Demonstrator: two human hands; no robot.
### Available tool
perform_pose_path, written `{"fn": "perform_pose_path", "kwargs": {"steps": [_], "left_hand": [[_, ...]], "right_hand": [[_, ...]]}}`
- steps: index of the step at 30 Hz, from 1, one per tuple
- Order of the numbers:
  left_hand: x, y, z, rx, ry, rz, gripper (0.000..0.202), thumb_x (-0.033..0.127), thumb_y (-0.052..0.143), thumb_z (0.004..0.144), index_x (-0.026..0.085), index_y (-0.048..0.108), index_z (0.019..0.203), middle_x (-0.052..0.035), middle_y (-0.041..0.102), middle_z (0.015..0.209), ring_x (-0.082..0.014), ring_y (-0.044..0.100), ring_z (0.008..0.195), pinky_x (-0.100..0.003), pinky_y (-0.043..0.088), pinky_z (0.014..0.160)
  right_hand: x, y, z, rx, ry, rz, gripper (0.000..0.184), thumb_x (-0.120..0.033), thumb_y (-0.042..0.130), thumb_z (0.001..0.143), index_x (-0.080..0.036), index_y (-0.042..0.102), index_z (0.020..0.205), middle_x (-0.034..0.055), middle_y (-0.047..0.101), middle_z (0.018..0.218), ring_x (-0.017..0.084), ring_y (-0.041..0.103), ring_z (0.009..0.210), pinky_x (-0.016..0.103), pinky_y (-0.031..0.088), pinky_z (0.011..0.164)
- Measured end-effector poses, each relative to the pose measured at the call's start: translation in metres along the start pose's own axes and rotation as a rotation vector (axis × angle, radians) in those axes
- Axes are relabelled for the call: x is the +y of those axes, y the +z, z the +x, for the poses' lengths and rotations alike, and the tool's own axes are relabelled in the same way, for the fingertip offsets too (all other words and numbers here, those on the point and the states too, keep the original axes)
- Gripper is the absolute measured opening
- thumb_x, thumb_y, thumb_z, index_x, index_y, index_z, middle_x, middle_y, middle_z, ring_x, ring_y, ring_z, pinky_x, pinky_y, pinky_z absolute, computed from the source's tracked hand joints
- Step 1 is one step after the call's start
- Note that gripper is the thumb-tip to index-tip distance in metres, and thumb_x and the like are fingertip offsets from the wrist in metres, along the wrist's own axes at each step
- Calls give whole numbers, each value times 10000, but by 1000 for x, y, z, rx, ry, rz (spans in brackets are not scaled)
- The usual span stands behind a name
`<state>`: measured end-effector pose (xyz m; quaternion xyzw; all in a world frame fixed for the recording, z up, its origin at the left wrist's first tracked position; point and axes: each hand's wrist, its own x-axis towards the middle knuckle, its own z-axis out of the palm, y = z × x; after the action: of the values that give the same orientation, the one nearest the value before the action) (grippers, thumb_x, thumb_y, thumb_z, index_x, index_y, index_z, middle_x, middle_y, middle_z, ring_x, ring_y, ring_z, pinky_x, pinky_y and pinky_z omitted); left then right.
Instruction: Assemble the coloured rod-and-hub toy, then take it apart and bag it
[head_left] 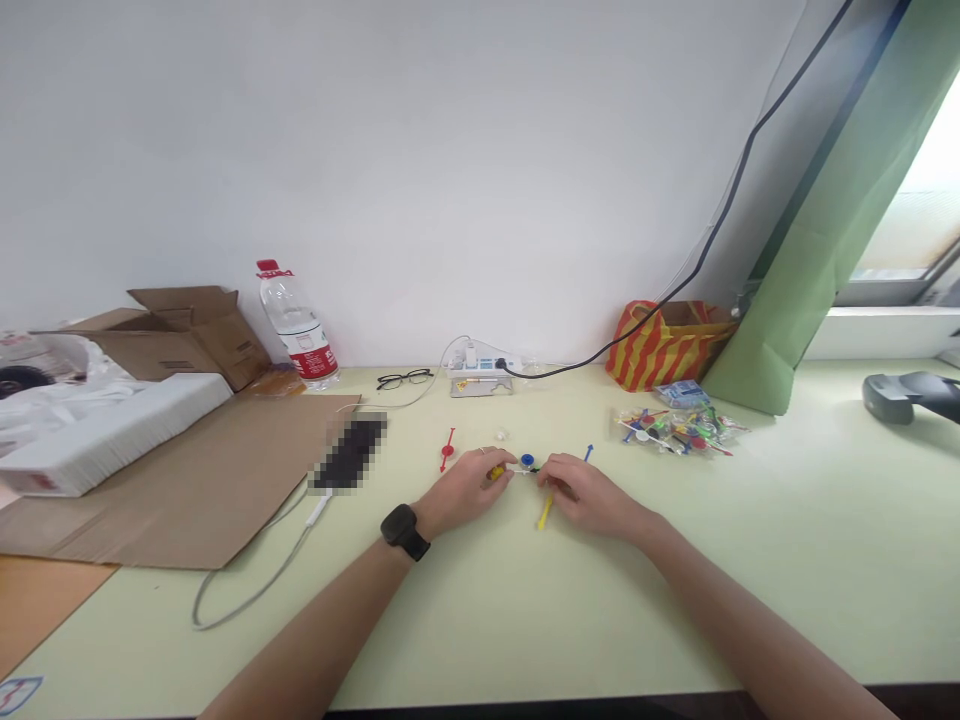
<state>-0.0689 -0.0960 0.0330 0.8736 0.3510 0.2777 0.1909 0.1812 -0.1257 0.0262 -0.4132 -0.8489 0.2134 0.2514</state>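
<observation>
Head view: the left hand (466, 490) pinches 1 small yellow piece (496, 472), half hidden by its fingers. The right hand (581, 495) bunches its fingers narrow beside 1 blue disc (527, 461); its grip is unclear. 1 red stick (448, 450), 1 blue stick (589, 452) and 1 yellow stick (545, 512) lie on the table (480, 600).

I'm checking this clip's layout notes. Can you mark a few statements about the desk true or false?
1. The left hand, with a black watch at its wrist, pinches a yellow piece. True.
2. The water bottle lies on its side. False: it stands on its base by the wall.
3. The red stick lies on the table, apart from both hands. True.
4. The right hand holds the glasses. False: they lie on the table beside the power strip.
5. The striped bag sits at the back, by the wall. True.
</observation>
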Motion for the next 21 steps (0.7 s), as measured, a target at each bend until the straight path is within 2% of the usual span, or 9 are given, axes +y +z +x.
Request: {"fn": "perform_pose_path", "kwargs": {"steps": [2, 4, 8, 11, 17, 19, 21], "left_hand": [[1, 3, -1, -41, 18, -9, 186, 278, 591, 977, 229, 692, 1126, -48, 703, 968, -198, 650, 845, -327, 517, 811], [2, 5, -2, -79, 45, -24, 157, 276, 658, 930, 226, 699, 1074, -40, 688, 938, -186, 637, 801, -322, 513, 802], [3, 4, -4, -101, 47, -61, 194, 280, 719, 874, 226, 700, 1059, -36, 665, 918, -181, 628, 796, -323, 513, 814], [5, 1, -4, -88, 35, -80, 204, 269, 692, 886, 230, 694, 1086, -30, 665, 911, -176, 621, 796, -317, 514, 799], [6, -1, 0, 27, 47, -44, 162, 281, 632, 932, 229, 681, 1076, -43, 687, 945, -189, 618, 838, -330, 516, 776], [15, -7, 3, 94, 88, -27, 123, 293, 621, 943, 222, 673, 1029, -48, 679, 912, -197, 618, 845, -342, 517, 779], [34, -18, 5, 202, 133, -13, 101, 301, 622, 945, 222, 661, 993, -55, 675, 896, -207, 619, 849, -362, 524, 787]], "right_hand": [[-2, -2, -1, -29, 0, 5, 268, -6, 495, 796, -211, 607, 927, 50, 639, 946, 204, 589, 884, 330, 463, 800], [-3, -4, -1, -46, -8, 15, 254, -17, 539, 771, -213, 606, 918, 50, 640, 957, 210, 592, 905, 337, 468, 820], [-5, -7, -2, -85, -41, 63, 146, -102, 600, 832, -221, 598, 917, 61, 640, 987, 231, 589, 973, 356, 475, 853], [-3, -6, -2, -111, -32, 85, 66, -160, 609, 878, -221, 589, 894, 56, 629, 952, 226, 584, 943, 350, 478, 825], [-5, -4, -1, -114, -5, 121, 34, -199, 609, 897, -210, 594, 868, 54, 634, 931, 210, 593, 887, 329, 474, 789], [-6, -4, -1, -109, 0, 120, 37, -190, 606, 889, -206, 588, 862, 44, 633, 903, 195, 583, 832, 314, 462, 756], [-7, -4, -1, -99, 15, 122, 39, -179, 597, 884, -207, 578, 863, 30, 626, 874, 177, 561, 778, 297, 443, 713]]}}
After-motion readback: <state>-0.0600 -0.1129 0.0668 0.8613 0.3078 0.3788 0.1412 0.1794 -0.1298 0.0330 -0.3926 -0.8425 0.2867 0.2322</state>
